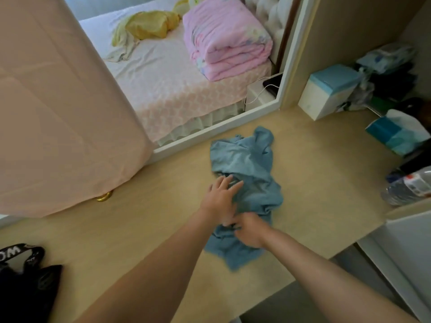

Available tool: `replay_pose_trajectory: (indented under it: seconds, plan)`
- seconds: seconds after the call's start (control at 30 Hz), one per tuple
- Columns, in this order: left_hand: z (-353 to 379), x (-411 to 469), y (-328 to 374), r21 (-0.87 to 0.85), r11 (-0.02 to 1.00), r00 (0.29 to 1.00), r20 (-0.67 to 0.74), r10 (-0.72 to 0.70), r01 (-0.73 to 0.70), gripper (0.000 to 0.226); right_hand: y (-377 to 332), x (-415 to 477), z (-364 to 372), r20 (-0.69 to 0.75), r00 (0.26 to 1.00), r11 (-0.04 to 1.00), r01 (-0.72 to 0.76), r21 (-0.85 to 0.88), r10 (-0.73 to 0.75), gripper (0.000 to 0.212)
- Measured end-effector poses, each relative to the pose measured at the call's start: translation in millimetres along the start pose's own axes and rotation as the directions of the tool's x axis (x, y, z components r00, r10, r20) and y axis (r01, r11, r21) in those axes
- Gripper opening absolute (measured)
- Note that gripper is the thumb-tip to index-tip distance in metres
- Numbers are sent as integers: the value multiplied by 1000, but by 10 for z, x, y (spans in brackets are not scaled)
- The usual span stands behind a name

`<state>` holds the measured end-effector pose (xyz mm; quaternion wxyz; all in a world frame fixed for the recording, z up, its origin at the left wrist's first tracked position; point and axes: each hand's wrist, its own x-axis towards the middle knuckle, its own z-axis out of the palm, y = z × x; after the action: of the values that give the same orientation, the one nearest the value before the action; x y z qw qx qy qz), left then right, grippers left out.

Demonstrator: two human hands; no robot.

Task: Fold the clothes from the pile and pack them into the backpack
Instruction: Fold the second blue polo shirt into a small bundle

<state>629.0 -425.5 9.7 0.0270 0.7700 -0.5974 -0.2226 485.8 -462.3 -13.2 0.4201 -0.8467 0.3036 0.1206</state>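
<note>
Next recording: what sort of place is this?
Probably a home bedroom: a bed with a folded pink quilt shows past the white frame, and a blue garment lies on a wooden desk that also holds a tissue box.

Centre of desk [140,220]: garment [245,164]. Near-left corner: backpack [25,283]. Right edge: bottle [410,187], with tissue box [396,134] behind it.

A pale wooden tabletop [326,159] fills the near scene under soft, even light. At far left hangs a pink cloth [58,113]. A white frame [286,73] shows a bed [163,73] with a folded pink quilt [224,38], a yellow cloth [149,24] and a tufted headboard [268,12]. At right stands a beige wall [338,31], with a white-and-blue box [326,92] near it.
</note>
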Motion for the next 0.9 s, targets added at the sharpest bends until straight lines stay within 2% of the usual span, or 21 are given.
replay_pose_trajectory:
  seconds: [0.03, 0.1, 0.17, 0.2, 0.23, 0.3, 0.4, 0.5, 0.6, 0.67, 0.73, 0.77, 0.8, 0.83, 0.9]
  plan:
    - [68, -40, -75, 70, 997, 995, 96, -33, 26, 63, -9, 11, -65, -121, 992, 996, -34, 76, 43, 26]
    - [195, -172, -271, 161, 985, 962, 255, -97, 57, 54, 57, 35, -187, -376, 922, 991, -54, 125, 98, 28]
    - [287, -338, -436, 185, 980, 942, 310, -130, 74, 52, 174, 67, -274, -513, 855, 997, -66, 27, 70, 29]
    - [318, -410, -496, 186, 979, 942, 304, -138, 84, 53, 235, 89, -288, -523, 851, 993, -96, -68, 46, 30]
    - [331, -474, -542, 195, 976, 946, 288, -151, 96, 53, 263, 103, -290, -483, 874, 978, -141, -157, 48, 39]
    - [322, -569, -625, 227, 964, 953, 237, -191, 136, 51, 224, 122, -276, -299, 947, 951, -193, -242, 116, 62]
    - [283, -732, -785, 284, 920, 919, 209, -334, 270, 52, -23, 167, -158, -18, 988, 978, -154, -137, 153, 72]
    - [282, -981, -963, 330, 862, 865, 198, -462, 385, 58, -299, 232, 74, 131, 987, 996, -83, -40, 88, 75]
    - [357, -1332, -1085, 65, 900, 901, 19, -433, 431, 62, -524, 321, 318, 176, 981, 989, 101, -104, -82, 76]
    - [446, -1587, -1118, -13, 927, 927, 39, -373, 374, 80, -667, 393, 454, 231, 958, 932, 234, -278, -171, 81]
    - [577, -1812, -1131, 41, 932, 920, 153, -362, 360, 103, -820, 422, 569, 318, 931, 742, 339, -578, -178, 78]
    - [640, -1912, -1145, 78, 932, 912, 192, -362, 354, 112, -897, 420, 630, 359, 918, 642, 378, -667, -167, 77]
    - [696, -2003, -1179, 104, 931, 908, 207, -365, 350, 118, -981, 418, 698, 383, 910, 587, 399, -705, -159, 75]
    - [739, -2091, -1222, 116, 929, 907, 205, -368, 351, 121, -1066, 408, 767, 384, 908, 573, 405, -712, -164, 73]
    - [806, -2285, -1339, 83, 917, 897, 190, -399, 390, 114, -1203, 394, 906, 344, 919, 623, 385, -680, -192, 68]
